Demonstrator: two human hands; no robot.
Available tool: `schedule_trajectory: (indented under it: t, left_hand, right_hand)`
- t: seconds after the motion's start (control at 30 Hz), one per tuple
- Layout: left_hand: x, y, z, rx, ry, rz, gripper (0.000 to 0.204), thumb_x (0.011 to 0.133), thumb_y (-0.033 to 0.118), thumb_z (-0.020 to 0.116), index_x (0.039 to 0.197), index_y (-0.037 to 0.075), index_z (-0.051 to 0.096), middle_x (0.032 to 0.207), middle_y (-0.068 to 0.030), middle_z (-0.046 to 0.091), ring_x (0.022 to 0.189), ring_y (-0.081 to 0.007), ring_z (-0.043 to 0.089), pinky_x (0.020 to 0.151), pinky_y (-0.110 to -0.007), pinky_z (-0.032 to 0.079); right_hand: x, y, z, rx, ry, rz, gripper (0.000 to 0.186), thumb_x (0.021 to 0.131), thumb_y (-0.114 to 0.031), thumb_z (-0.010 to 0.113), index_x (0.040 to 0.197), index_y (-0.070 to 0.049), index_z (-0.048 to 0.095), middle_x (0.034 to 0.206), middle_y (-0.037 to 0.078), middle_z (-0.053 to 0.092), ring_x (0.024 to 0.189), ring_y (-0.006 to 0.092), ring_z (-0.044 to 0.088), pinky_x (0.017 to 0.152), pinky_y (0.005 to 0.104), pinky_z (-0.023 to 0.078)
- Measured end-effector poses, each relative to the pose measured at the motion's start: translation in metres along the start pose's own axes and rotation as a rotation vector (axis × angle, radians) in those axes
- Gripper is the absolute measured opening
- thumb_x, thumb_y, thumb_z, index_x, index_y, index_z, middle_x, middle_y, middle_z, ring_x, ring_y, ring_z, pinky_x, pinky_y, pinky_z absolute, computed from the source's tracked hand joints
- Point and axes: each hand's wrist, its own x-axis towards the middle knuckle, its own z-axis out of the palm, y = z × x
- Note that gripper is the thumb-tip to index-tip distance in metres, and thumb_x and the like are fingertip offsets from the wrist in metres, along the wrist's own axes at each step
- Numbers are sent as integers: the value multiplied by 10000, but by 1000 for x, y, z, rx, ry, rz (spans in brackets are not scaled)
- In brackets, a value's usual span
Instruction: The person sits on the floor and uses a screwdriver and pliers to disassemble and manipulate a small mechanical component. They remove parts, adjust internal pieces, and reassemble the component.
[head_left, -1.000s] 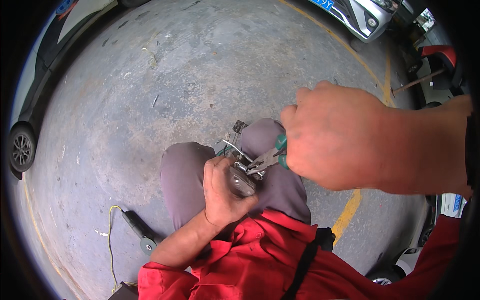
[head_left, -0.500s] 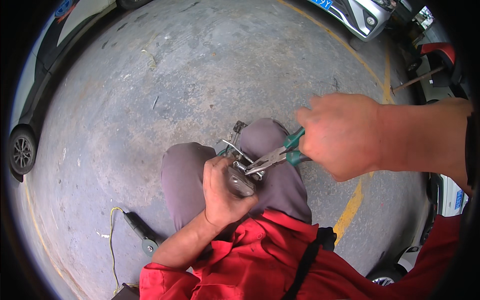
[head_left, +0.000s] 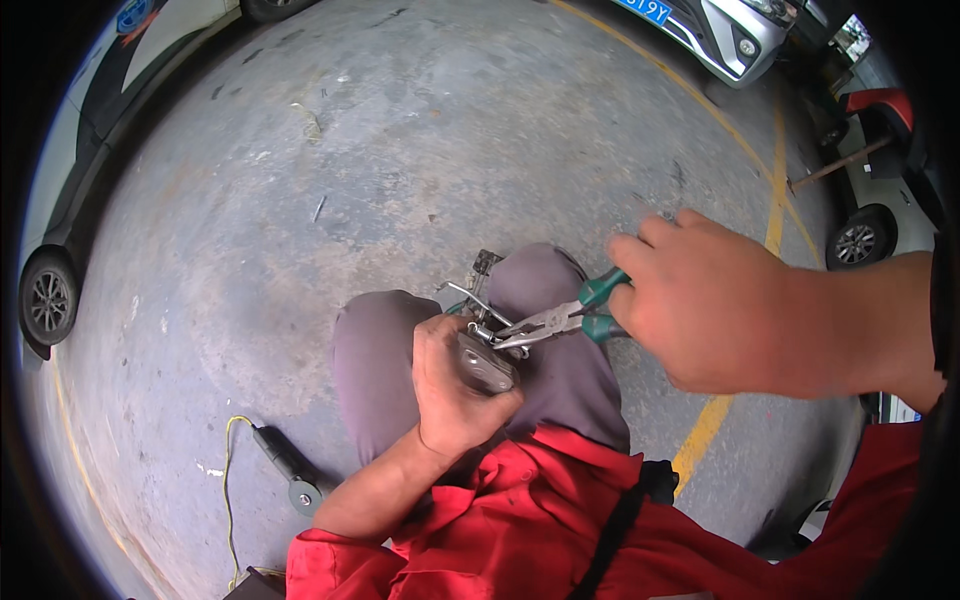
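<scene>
My left hand (head_left: 452,395) is wrapped round a grey metal part with a rounded end (head_left: 486,371), held low over my lap between my knees. A bent metal rod (head_left: 466,292) and a small shiny coil spring (head_left: 481,331) show at its far side. From the right, my right hand (head_left: 700,300) grips green-handled pliers (head_left: 557,320). The handles are spread, and the long jaws reach to the metal part beside the spring. I cannot tell whether the tips pinch anything. My left fingers hide much of the part.
On the floor at lower left lies an angle grinder (head_left: 285,465) with a yellow cord (head_left: 227,500). Cars stand around: a white and black one (head_left: 60,210) at left, a silver one (head_left: 735,40) at upper right. Yellow lines (head_left: 703,440) mark the concrete floor.
My right hand has dropped a little nearer to me and its fingers have loosened, with the pliers' handles staying spread. The pliers' jaws stay at the metal part. My left hand keeps its hold.
</scene>
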Motion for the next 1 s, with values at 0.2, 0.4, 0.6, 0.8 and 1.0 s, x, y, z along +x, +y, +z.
schedule_trajectory:
  t: [0.2,0.4,0.6,0.8,1.0]
  left_hand:
    - [-1,0,-3,23,-9,11,767,545,75,842,1225,-23,500,1125,-180,549,1004,-331,589,915,-401,501]
    - [2,2,-1,13,-3,34,768,547,71,842,1227,-20,498,1122,-185,549,1005,-335,589,915,-404,499]
    - [3,5,-4,22,-10,1,768,545,63,843,1229,-16,502,1118,-185,550,1003,-348,584,911,-416,500]
    - [13,9,-6,51,-88,47,745,529,68,864,1189,4,524,1099,-178,544,988,-354,574,876,-433,501]
    - [9,7,-1,36,-99,99,729,519,105,893,1149,24,535,1051,-176,541,965,-347,564,804,-442,515]
  right_hand:
    - [-1,-2,15,165,78,46,176,779,-162,699,884,-23,729,998,145,645,949,291,643,796,413,522]
    - [-4,3,19,209,80,50,178,768,-135,697,906,-27,721,1024,136,620,979,301,628,851,433,512]
    - [3,17,39,279,143,1,154,771,-125,683,880,-25,728,1019,139,622,986,313,632,859,448,519]
    - [3,18,29,257,40,12,217,748,-121,718,944,-29,732,1150,157,610,1097,305,587,924,419,471]
    - [-1,15,5,73,34,-63,176,810,-123,684,905,19,729,1215,204,637,1129,296,581,953,421,457]
